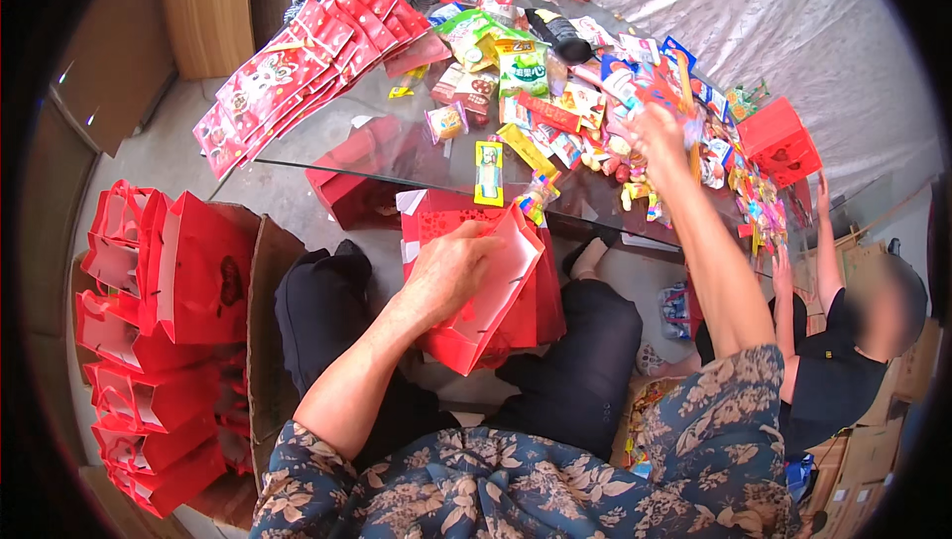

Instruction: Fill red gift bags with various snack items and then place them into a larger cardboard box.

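Note:
My left hand [455, 267] grips the near side of a red paper gift bag [465, 345], which is tilted between my knees with its white inside showing. Out over the snack pile reaches my right hand [656, 130], blurred, its fingers bent among wrapped packets; whether it holds one is unclear. Left of it lie a green-and-white snack packet [523, 72], a red wrapped bar [549, 113] and a yellow sachet [489, 171] near the table edge. A small clear-wrapped candy packet [537, 197] is just above the bag's rim.
Flat red printed bags [297, 67] lie fanned on the glass table [357, 148]. At left, a cardboard box [268, 301] holds several red gift bags [204, 264]. On the right, a person [837, 375] reaches towards a red box or bag [777, 141] on the table.

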The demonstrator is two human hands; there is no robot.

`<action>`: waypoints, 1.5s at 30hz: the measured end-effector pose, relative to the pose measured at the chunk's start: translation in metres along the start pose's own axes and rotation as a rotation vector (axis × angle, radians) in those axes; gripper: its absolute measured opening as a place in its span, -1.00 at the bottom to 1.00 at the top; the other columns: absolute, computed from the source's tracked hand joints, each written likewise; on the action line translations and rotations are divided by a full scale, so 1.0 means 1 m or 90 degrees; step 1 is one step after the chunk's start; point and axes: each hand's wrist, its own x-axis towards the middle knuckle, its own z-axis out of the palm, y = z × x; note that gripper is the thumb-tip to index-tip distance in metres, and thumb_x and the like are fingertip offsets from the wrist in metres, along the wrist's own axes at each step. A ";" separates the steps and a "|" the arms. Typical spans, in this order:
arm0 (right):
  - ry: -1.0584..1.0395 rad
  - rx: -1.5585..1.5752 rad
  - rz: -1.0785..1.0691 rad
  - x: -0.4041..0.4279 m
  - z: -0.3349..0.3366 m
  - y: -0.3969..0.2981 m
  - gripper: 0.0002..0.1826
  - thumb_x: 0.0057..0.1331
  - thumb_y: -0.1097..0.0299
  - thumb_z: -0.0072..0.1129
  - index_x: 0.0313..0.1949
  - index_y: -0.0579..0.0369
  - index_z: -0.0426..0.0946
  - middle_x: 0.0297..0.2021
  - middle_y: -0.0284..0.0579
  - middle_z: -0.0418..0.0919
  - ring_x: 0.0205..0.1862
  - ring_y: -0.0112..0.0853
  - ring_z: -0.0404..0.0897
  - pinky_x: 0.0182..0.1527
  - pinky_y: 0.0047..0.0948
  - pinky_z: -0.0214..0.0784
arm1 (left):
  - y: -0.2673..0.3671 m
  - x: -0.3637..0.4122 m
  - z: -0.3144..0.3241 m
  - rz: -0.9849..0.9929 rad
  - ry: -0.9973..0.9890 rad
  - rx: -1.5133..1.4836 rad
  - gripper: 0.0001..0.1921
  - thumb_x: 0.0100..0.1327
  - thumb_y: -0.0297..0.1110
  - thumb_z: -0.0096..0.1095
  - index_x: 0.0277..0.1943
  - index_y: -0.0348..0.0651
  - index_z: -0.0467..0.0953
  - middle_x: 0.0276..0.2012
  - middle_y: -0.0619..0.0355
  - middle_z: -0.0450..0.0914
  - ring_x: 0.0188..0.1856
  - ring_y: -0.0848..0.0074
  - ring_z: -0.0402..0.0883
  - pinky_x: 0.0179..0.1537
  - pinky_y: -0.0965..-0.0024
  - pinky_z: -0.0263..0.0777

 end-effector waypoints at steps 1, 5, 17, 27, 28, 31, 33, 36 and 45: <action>-0.064 -0.064 -0.044 -0.024 0.012 0.007 -0.49 0.30 0.31 0.18 0.21 0.12 0.34 0.06 -0.12 0.49 -0.11 -0.36 0.59 -0.12 -0.37 0.52 | 0.000 0.000 0.001 0.003 0.008 0.007 -0.71 0.18 -0.55 0.11 -0.03 -0.22 0.59 0.03 -0.05 0.56 -0.01 0.06 0.58 0.00 0.16 0.48; -0.370 -0.422 -0.367 -0.093 0.046 0.014 -0.42 0.17 0.37 0.25 0.22 0.03 0.40 0.05 -0.14 0.48 -0.12 -0.41 0.59 -0.10 -0.41 0.46 | 0.001 0.000 0.002 0.021 0.021 -0.007 -0.71 0.19 -0.55 0.10 -0.02 -0.22 0.59 0.04 -0.05 0.56 -0.01 0.05 0.59 0.01 0.16 0.48; -0.266 -0.582 -0.737 -0.084 0.103 0.032 -0.63 0.07 0.20 0.35 -0.09 -0.15 0.62 0.05 -0.22 0.48 0.15 -0.22 0.42 0.19 -0.15 0.24 | 0.000 0.000 0.000 -0.003 -0.002 0.007 -0.73 0.22 -0.48 0.11 -0.02 -0.21 0.59 0.08 -0.06 0.53 0.02 0.05 0.57 0.00 0.14 0.47; -0.337 -0.622 -0.714 -0.055 0.080 0.041 -0.79 0.18 0.23 0.26 -0.21 -0.04 0.57 0.11 -0.20 0.49 0.26 -0.18 0.37 0.37 0.02 -0.02 | -0.001 0.000 -0.002 -0.005 -0.002 0.006 -0.71 0.18 -0.51 0.13 -0.02 -0.20 0.60 0.09 -0.10 0.53 0.01 0.02 0.58 0.01 0.15 0.48; -0.339 -0.593 -0.688 -0.049 0.072 0.044 -0.79 0.19 0.24 0.26 -0.19 -0.03 0.57 0.09 -0.21 0.51 0.26 -0.19 0.37 0.38 0.04 -0.02 | 0.000 0.000 -0.002 -0.002 0.000 0.006 -0.70 0.17 -0.52 0.13 -0.02 -0.19 0.60 0.09 -0.09 0.53 0.00 0.02 0.58 0.01 0.15 0.48; -0.255 -0.655 -0.740 -0.034 0.043 0.054 -0.75 0.20 0.25 0.23 -0.13 -0.03 0.57 0.10 -0.24 0.50 0.28 -0.24 0.34 0.37 -0.01 -0.01 | 0.001 0.001 -0.001 -0.001 -0.007 -0.001 -0.71 0.20 -0.49 0.11 -0.02 -0.19 0.59 0.09 -0.08 0.53 0.01 0.02 0.57 0.01 0.13 0.47; -0.229 -0.715 -0.673 -0.023 0.025 0.060 -0.78 0.20 0.30 0.23 -0.14 -0.02 0.59 0.13 -0.27 0.49 0.29 -0.27 0.32 0.32 -0.07 0.07 | 0.002 0.000 -0.001 -0.006 -0.015 -0.008 -0.72 0.23 -0.45 0.09 -0.02 -0.19 0.59 0.09 -0.08 0.53 0.02 0.02 0.56 0.01 0.12 0.46; -0.178 -0.724 -0.681 -0.005 0.011 0.068 -0.79 0.21 0.31 0.23 -0.16 -0.02 0.59 0.11 -0.28 0.50 0.29 -0.26 0.32 0.29 -0.03 0.09 | 0.003 0.001 -0.002 -0.028 -0.029 -0.017 -0.72 0.23 -0.44 0.09 -0.01 -0.17 0.59 0.11 -0.08 0.52 0.04 0.02 0.56 0.02 0.12 0.46; -0.111 -0.750 -0.592 0.006 0.024 0.049 -0.78 0.23 0.33 0.21 -0.12 -0.03 0.60 0.01 -0.25 0.57 0.25 -0.21 0.37 0.37 0.18 -0.13 | 0.004 0.000 -0.003 -0.017 -0.017 -0.002 -0.72 0.22 -0.45 0.11 -0.02 -0.16 0.59 0.11 -0.07 0.52 -0.01 0.01 0.58 0.00 0.10 0.47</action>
